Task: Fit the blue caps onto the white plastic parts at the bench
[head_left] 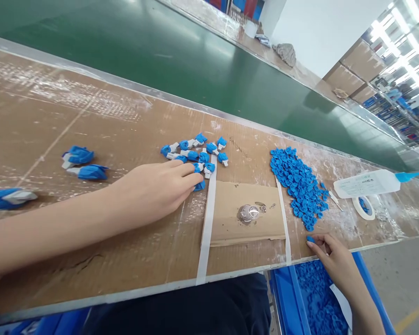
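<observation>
L hand [167, 184] half-curled at blue/grey cluster [192, 156], can't tell grip; R hand [333, 256] pinches 1 blue bit [310, 239]. 3 pcs [91, 172] sit apart, big blue pile [298, 186] unassembled, prob lots left

The camera is looking from the wearer's head, facing forward and down at the table [143, 258]. It is hanging close above, taking in the left hand [164, 186] and the right hand [331, 255], with the lap [202, 309] showing at the bottom edge. Beyond the table it is reaching across the belt [195, 77], and at upper right it is catching distant lights [393, 42]. The view is tilting, the belt sloping down rightward.
</observation>
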